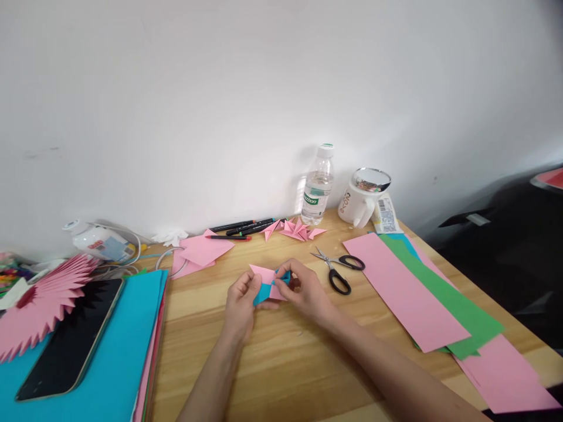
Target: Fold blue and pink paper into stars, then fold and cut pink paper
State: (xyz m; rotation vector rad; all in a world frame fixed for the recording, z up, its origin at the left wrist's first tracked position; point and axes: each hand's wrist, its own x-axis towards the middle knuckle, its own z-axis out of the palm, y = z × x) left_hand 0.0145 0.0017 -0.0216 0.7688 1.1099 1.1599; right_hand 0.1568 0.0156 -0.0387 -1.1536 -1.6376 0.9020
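Between my hands, above the middle of the wooden table, is a folded piece of pink and blue origami paper (264, 291). My left hand (241, 299) is closed on its left side, with the thumb on top and fingers reaching underneath. At the right side, my right hand (303, 288) pinches a blue part of the folds between thumb and fingertips. Its other fingers are curled and partly hide the paper. Black-handled scissors (338, 266) lie to the right of my right hand, blades slightly apart.
Pink and green paper strips (407, 293) cover the right side. Folded pink pieces (297, 230), several pens (240, 226), a water bottle (317, 187) and a white mug (358, 199) line the wall. At left, a phone (73, 337) and pleated pink paper (53, 305) rest on blue sheets (127, 346).
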